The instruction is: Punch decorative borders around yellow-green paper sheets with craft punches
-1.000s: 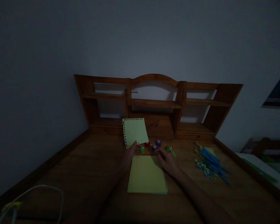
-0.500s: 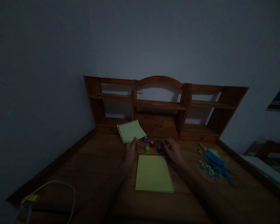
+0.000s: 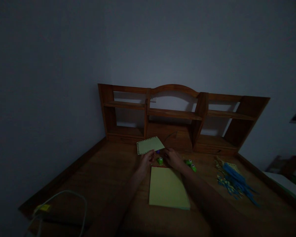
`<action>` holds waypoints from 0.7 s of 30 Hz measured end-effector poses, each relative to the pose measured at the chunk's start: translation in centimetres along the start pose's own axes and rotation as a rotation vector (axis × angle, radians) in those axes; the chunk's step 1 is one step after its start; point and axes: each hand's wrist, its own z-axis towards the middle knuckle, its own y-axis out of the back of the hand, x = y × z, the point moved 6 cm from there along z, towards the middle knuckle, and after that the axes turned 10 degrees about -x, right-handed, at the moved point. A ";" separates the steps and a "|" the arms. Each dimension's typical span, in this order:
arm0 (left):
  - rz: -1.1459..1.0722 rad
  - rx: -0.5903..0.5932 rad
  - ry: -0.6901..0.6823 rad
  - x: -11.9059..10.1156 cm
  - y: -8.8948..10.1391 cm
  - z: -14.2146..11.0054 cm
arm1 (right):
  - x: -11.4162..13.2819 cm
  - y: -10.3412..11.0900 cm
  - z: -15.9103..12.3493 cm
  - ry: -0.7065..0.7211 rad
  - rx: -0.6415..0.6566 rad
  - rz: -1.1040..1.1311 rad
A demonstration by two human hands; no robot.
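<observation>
My left hand (image 3: 147, 158) is closed on the near edge of a pale yellow sheet of paper (image 3: 150, 145) with a row of punched holes, holding it tilted above the desk. My right hand (image 3: 173, 158) is closed at the sheet's right corner, its fingertips against the paper. Between my hands sits a small green figure with a white eye (image 3: 160, 161), and a purple one (image 3: 158, 151) shows partly under the sheet. Two more, a green figure (image 3: 188, 162) and another green figure (image 3: 193, 168), lie beside my right forearm. My wrists flank a yellow pad (image 3: 168, 187).
A wooden shelf unit (image 3: 174, 114) stands along the back of the desk (image 3: 108, 184). At the right lies a heap of blue and yellow strips (image 3: 236, 179). A white cable (image 3: 85, 207) loops at the front left beside a yellow object (image 3: 44, 207). The room is dim.
My right hand has moved left from the small figures to the paper's corner. The sheet has come lower and flatter. Two green figures now show by my right forearm. The view has shifted slightly.
</observation>
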 end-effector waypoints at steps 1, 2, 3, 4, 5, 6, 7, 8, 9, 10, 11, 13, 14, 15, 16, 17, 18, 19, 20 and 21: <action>-0.004 0.037 0.036 0.1 -0.3 -0.2 | -0.3 -0.2 0.0 -0.010 -0.006 -0.019; -0.005 0.067 0.063 0.1 -0.6 -0.3 | -0.5 -0.4 -0.1 -0.019 -0.014 -0.035; -0.006 0.090 0.084 0.2 -0.8 -0.4 | -0.8 -0.5 -0.2 -0.026 -0.025 -0.045; -0.011 0.112 0.103 0.3 -1.0 -0.5 | -1.1 -0.6 -0.3 -0.029 -0.038 -0.048; -0.015 0.128 0.117 0.3 -1.2 -0.5 | -1.4 -0.7 -0.4 -0.029 -0.049 -0.046; -0.015 0.137 0.123 0.4 -1.3 -0.5 | -1.6 -0.8 -0.6 -0.029 -0.059 -0.047; -0.010 0.148 0.128 0.5 -1.4 -0.5 | -1.8 -0.8 -0.7 -0.029 -0.064 -0.049; -0.003 0.161 0.131 0.6 -1.5 -0.4 | -2.0 -0.9 -0.9 -0.029 -0.067 -0.051; 0.005 0.173 0.135 0.7 -1.5 -0.5 | -2.2 -1.0 -1.0 -0.031 -0.068 -0.056; 0.013 0.184 0.134 0.8 -1.5 -0.5 | -2.2 -1.0 -1.1 -0.034 -0.068 -0.061; 0.017 0.193 0.130 0.8 -1.6 -0.6 | -2.2 -1.0 -1.2 -0.037 -0.070 -0.064; 0.018 0.190 0.107 0.6 -1.5 -0.8 | -2.1 -0.7 -1.3 -0.042 -0.086 -0.064; 0.020 0.176 0.089 0.4 -1.4 -0.9 | -2.0 -0.5 -1.3 -0.044 -0.094 -0.056; 0.028 0.156 0.072 0.2 -1.3 -1.0 | -1.8 -0.3 -1.3 -0.049 -0.102 -0.042; 0.042 0.131 0.056 0.0 -1.2 -1.0 | -1.7 0.0 -1.4 -0.055 -0.110 -0.021; 0.062 0.105 0.045 -0.2 -1.1 -1.1 | -1.5 0.4 -1.5 -0.062 -0.120 0.005; 0.084 0.081 0.036 -0.5 -1.0 -1.1 | -1.3 0.8 -1.6 -0.069 -0.131 0.037; 0.105 0.059 0.032 -0.7 -0.9 -1.1 | -1.1 1.3 -1.8 -0.071 -0.143 0.074; 0.121 0.041 0.028 -0.8 -0.8 -1.1 | -0.8 1.9 -2.1 -0.068 -0.162 0.114; 0.132 0.026 0.027 -1.0 -0.8 -1.2 | -0.5 2.6 -2.4 -0.058 -0.187 0.156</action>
